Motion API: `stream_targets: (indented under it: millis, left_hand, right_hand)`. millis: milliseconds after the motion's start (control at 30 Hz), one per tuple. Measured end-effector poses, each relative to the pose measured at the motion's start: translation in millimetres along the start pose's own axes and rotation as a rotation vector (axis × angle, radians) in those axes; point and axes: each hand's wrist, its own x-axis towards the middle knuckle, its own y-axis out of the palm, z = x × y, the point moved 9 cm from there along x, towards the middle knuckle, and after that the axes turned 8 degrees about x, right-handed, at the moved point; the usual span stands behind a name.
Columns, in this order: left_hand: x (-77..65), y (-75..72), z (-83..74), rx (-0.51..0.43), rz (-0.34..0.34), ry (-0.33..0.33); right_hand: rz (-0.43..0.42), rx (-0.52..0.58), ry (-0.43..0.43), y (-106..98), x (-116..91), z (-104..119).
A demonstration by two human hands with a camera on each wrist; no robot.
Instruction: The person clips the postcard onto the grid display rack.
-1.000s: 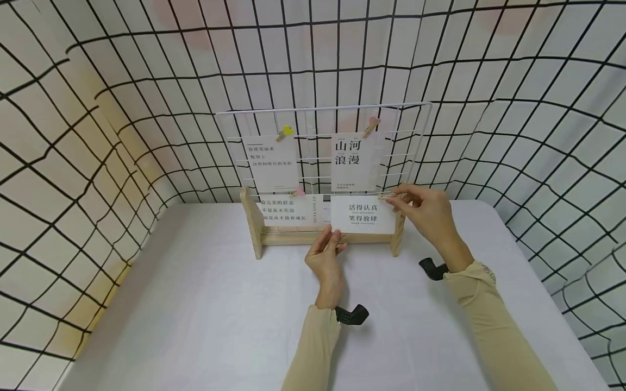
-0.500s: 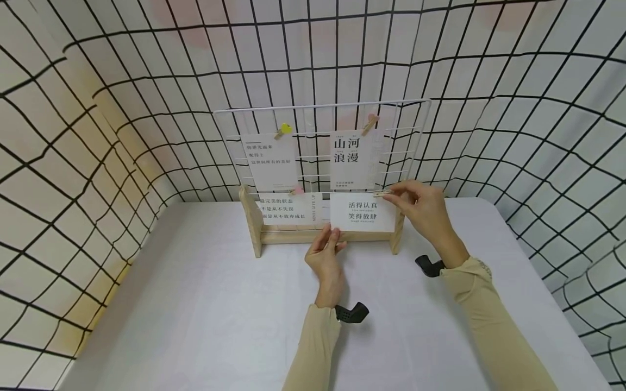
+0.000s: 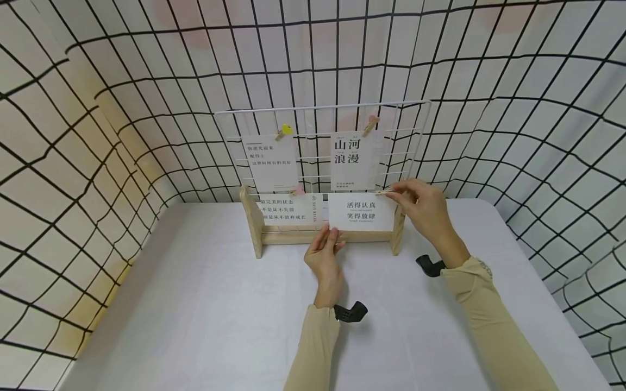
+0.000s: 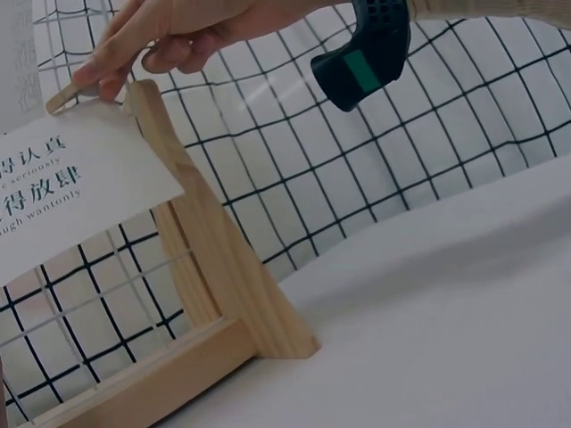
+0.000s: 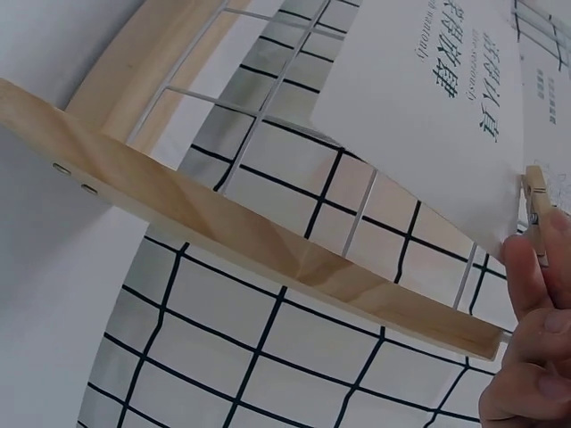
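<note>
A white card (image 3: 362, 220) with dark green lettering stands in front of the lower right of a white wire grid rack. My left hand (image 3: 326, 266) pinches its lower left corner between thumb and fingers. With thumb and fingertips, my right hand (image 3: 426, 217) grips a small wooden clothespin (image 5: 537, 192) at the card's top edge, near the right corner. In the left wrist view the clothespin (image 4: 62, 97) reaches over the upper edge of the card (image 4: 98, 192). The card's lower right corner hangs in front of the rack's wooden end post (image 4: 210, 241).
Two cards hang above, one under a yellow-topped clothespin (image 3: 282, 131), the other under a pink-topped clothespin (image 3: 371, 125). Beside the held card, another card (image 3: 288, 220) hangs at lower left. The rack's wooden crossbar (image 3: 293, 239) stands on a white table (image 3: 210, 304) before black netting.
The held card has shifted slightly left against the rack, with my left hand. My right hand and its clothespin have moved slightly at the card's top edge.
</note>
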Motion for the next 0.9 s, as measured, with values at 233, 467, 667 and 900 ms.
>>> stream_targets:
  millis: [233,467,667,900]
  left_hand:
    - [1.1,3.6,2.2,0.002,0.002,0.018]
    - [2.7,4.0,2.1,-0.014,0.004,0.034]
    - [5.0,0.8,2.4,-0.003,-0.005,0.038]
    - [7.2,3.2,2.4,0.01,0.009,0.042]
  right_hand:
    - [-0.008,-0.064,-0.04,1,2,6]
    - [0.032,-0.095,-0.071,6,8,11]
    - [0.083,-0.09,-0.085,19,14,16]
    - [0.109,-0.127,-0.038,9,16,17]
